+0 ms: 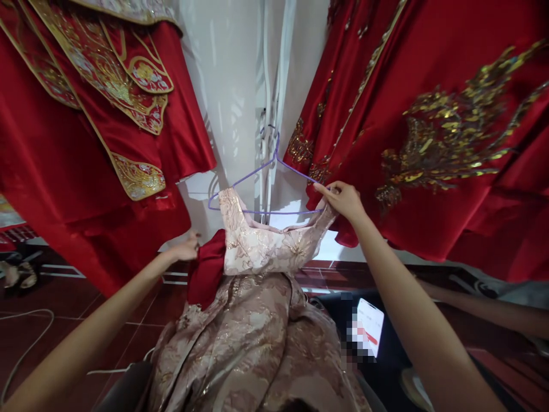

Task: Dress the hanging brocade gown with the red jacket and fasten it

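A pale pink dress with gold floral brocade hangs by its shoulders on a thin purple hanger, its skirt spreading down toward me. My right hand pinches the dress's right shoulder strap where it sits over the hanger's end. At the dress's left side, my left hand has its fingers curled at the edge of a dark red cloth beside the bodice. The left fingertips are small and slightly blurred. The hanger's hook meets a white upright rail.
Red embroidered garments hang on the left and right. A lit phone lies on a dark surface at lower right, near another person's arm. A white cable and shoes are on the red tiled floor.
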A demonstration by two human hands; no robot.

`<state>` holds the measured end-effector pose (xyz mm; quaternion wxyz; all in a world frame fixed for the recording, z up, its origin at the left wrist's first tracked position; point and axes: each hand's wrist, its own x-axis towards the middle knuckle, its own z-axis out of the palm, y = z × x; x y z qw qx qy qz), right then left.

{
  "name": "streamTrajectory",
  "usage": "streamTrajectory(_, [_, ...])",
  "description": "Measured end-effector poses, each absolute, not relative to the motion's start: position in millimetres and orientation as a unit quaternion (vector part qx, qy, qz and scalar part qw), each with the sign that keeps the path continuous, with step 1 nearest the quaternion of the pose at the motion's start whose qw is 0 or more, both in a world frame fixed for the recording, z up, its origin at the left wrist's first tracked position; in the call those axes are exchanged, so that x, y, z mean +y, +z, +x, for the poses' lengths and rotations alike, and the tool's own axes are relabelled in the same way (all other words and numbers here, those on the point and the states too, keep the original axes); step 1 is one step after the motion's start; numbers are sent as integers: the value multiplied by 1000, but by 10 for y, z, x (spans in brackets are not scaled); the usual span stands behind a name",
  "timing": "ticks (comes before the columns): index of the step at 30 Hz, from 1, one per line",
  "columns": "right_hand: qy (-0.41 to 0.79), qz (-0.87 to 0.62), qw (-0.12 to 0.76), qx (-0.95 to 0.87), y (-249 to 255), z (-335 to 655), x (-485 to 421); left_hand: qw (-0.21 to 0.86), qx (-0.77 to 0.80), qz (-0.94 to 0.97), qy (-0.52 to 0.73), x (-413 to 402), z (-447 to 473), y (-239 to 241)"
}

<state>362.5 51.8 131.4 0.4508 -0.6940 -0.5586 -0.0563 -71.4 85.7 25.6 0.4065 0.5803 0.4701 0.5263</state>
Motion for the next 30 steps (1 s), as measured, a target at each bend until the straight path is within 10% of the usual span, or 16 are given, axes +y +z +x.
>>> streamTrajectory(11, [8, -598, 567, -567, 994, 3942, 659, 119, 382, 842, 363, 1524, -99, 1217])
streamTrajectory(30, [219, -569, 667, -427, 632, 4017, 365, -67, 508, 830, 220, 1121, -751, 554])
